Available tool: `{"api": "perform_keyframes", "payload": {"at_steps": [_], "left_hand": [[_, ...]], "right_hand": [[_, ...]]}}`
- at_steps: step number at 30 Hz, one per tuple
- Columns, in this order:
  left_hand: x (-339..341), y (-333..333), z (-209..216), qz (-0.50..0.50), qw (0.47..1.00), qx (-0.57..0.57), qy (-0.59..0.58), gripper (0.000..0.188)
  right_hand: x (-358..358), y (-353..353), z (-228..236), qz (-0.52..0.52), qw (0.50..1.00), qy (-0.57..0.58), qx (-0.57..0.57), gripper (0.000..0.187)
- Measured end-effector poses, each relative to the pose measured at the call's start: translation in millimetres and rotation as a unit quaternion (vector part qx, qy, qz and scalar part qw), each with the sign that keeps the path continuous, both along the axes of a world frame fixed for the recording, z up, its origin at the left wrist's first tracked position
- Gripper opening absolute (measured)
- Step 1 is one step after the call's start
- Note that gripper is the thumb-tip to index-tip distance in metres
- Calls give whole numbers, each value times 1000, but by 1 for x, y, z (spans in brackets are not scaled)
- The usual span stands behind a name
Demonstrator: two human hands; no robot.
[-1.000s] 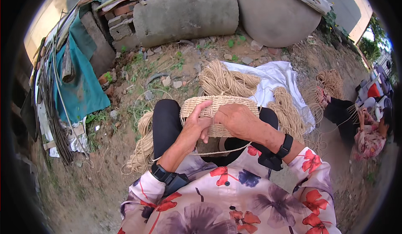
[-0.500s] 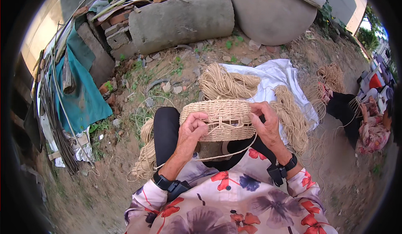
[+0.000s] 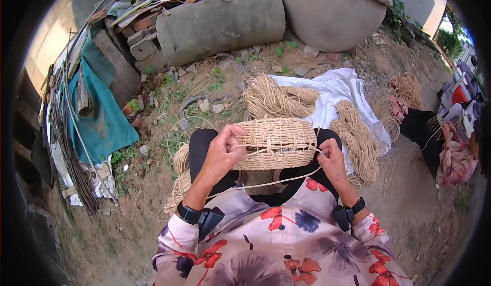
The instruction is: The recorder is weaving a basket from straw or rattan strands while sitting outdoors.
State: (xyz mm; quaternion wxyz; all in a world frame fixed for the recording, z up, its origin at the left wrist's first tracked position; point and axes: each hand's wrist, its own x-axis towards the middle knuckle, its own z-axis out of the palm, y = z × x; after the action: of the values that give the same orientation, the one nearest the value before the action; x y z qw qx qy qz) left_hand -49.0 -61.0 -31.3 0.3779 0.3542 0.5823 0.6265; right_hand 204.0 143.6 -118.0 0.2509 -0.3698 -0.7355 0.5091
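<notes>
A woven basket (image 3: pixel 279 127) of pale straw cord rests on its side between my knees. A slot-like gap with cords across it runs along its middle. My left hand (image 3: pixel 225 148) is closed at the basket's left end, where a strand stretches from its fingers toward the gap; the fingertips are partly hidden. At the right end my right hand (image 3: pixel 332 160) pinches a cord (image 3: pixel 276 183) close to the basket's edge. The cord's slack length curves down across my lap toward my left forearm.
Coils of straw cord (image 3: pixel 281 99) lie ahead on a white sheet (image 3: pixel 335 84), with another bundle (image 3: pixel 353 143) on its right side. More cord (image 3: pixel 176 183) lies beside my left knee. A person (image 3: pixel 455 158) sits at the right. A concrete cylinder (image 3: pixel 220 27) lies beyond.
My left hand has moved left and slightly up from the basket's middle, drawing a strand. My right hand has moved right and down off the rim with the cord. The basket has shifted slightly right.
</notes>
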Motion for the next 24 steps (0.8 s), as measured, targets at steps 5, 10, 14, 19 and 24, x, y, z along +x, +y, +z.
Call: {"api": "perform_keyframes", "payload": {"at_steps": [5,10,14,19,24], "left_hand": [[27,7,-15,162,930,-27,330,29],[19,6,-29,168,963,22,-211,19],[4,-1,-42,78,983,23,-163,10],[4,2,-3,-26,979,123,-159,20],[1,20,2,-42,991,65,-110,22]], "right_hand": [[0,19,0,-119,957,-55,258,25],[6,47,-18,-146,979,-47,134,20],[9,51,-20,-138,989,-5,44,7],[7,53,-21,-135,991,12,8,3],[6,55,-19,-117,993,7,-20,2]]}}
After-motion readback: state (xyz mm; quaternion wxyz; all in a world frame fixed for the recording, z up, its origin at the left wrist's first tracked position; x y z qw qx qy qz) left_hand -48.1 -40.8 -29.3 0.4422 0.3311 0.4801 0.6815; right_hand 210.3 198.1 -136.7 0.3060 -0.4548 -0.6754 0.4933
